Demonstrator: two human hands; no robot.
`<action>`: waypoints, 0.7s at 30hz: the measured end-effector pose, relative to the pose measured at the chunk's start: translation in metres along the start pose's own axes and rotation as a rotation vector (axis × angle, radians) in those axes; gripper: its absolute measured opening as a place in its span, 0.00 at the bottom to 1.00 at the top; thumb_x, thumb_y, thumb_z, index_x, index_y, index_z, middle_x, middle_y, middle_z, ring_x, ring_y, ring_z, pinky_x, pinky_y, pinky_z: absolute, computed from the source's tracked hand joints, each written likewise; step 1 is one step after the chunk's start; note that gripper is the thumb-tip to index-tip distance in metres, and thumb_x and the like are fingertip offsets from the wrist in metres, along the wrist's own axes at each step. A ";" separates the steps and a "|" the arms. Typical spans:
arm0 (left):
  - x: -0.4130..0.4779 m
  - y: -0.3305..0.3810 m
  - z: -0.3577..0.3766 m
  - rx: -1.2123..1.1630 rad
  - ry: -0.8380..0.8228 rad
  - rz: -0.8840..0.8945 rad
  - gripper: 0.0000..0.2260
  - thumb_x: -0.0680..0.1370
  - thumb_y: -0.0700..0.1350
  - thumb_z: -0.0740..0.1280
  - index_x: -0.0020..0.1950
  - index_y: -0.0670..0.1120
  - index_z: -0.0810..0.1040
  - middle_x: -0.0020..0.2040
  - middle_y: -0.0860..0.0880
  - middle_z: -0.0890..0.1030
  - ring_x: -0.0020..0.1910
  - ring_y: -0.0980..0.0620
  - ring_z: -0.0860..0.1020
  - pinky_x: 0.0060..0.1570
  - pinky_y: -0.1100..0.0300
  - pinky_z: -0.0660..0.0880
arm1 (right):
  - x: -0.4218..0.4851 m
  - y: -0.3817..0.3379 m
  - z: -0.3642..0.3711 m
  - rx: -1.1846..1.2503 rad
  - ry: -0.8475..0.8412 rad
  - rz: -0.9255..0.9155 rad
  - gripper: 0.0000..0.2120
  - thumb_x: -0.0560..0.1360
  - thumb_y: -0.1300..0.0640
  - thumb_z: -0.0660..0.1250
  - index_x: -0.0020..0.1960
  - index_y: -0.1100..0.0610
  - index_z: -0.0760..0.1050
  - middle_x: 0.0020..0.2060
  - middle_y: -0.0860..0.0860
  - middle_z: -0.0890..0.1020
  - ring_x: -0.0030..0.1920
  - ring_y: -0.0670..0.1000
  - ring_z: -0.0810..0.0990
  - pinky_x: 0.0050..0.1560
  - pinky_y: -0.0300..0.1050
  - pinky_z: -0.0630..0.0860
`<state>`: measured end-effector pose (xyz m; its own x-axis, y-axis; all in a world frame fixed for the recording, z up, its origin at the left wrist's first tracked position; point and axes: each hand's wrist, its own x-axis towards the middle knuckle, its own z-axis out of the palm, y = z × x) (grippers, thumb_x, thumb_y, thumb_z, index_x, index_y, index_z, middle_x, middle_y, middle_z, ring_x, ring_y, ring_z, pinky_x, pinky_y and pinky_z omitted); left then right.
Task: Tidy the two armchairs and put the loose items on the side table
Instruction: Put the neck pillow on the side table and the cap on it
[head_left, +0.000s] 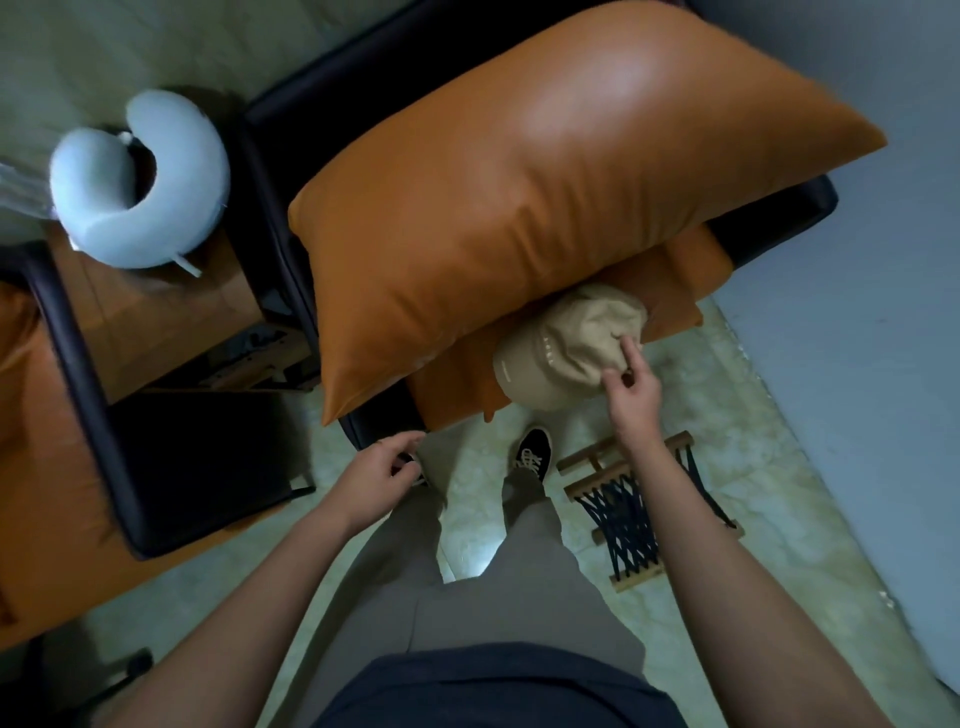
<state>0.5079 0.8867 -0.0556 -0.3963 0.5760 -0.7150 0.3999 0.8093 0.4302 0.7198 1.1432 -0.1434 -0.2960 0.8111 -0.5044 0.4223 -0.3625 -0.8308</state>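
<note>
— Location of the cap (566, 353)?
— On the front edge of the orange seat (691, 270) of the right-side armchair (270, 156). The crown's far side is tucked under the lower edge of the big orange cushion (545, 192), which lies across the seat.

— Orientation?
— Long axis runs diagonally, crown up-right, brim down-left. The brim points towards the person and overhangs the seat front.

— Right hand (631, 387)?
— On the crown's near side. Forefinger and thumb are closed on the beige fabric in a pinch; the other fingers are curled behind them.

— Left hand (382, 467)?
— Hovering just off the seat's front-left corner, apart from it. Fingers loosely curled with gaps between them, holding nothing.

— Other loose items?
— A pale neck pillow (140, 182) lies on the wooden side table (156, 322), its open end facing the upper left of the view. The table stands between the two chairs.

— Second armchair (104, 415)?
— Partly in view at the left edge: black frame, orange seat. Its contents cannot be made out.

— Floor?
— A small wooden stool (639, 514) with dark cord webbing stands beside the person's right foot, near the chair front but apart from it
</note>
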 end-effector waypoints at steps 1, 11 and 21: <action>-0.001 0.000 0.000 -0.021 0.001 -0.001 0.20 0.82 0.48 0.62 0.75 0.53 0.69 0.62 0.53 0.78 0.55 0.57 0.77 0.49 0.65 0.70 | -0.007 -0.002 -0.003 -0.013 -0.021 -0.019 0.26 0.81 0.63 0.63 0.78 0.55 0.65 0.73 0.46 0.68 0.68 0.38 0.71 0.65 0.32 0.68; -0.028 -0.011 0.008 -0.225 0.146 0.006 0.20 0.82 0.49 0.62 0.75 0.54 0.69 0.65 0.54 0.76 0.60 0.55 0.75 0.57 0.58 0.71 | -0.054 -0.014 -0.019 -0.201 -0.360 -0.121 0.26 0.80 0.59 0.66 0.75 0.43 0.68 0.66 0.28 0.69 0.73 0.45 0.70 0.69 0.59 0.74; -0.094 -0.071 -0.007 -0.463 0.362 0.002 0.22 0.82 0.53 0.62 0.77 0.56 0.65 0.66 0.56 0.75 0.60 0.61 0.73 0.58 0.60 0.71 | -0.162 -0.078 0.051 -0.348 -0.715 -0.409 0.27 0.80 0.64 0.65 0.75 0.46 0.68 0.74 0.41 0.70 0.72 0.46 0.71 0.67 0.54 0.75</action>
<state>0.5110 0.7754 -0.0149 -0.6858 0.5140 -0.5153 0.0304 0.7276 0.6853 0.6913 1.0163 -0.0086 -0.8947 0.3246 -0.3068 0.3681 0.1468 -0.9181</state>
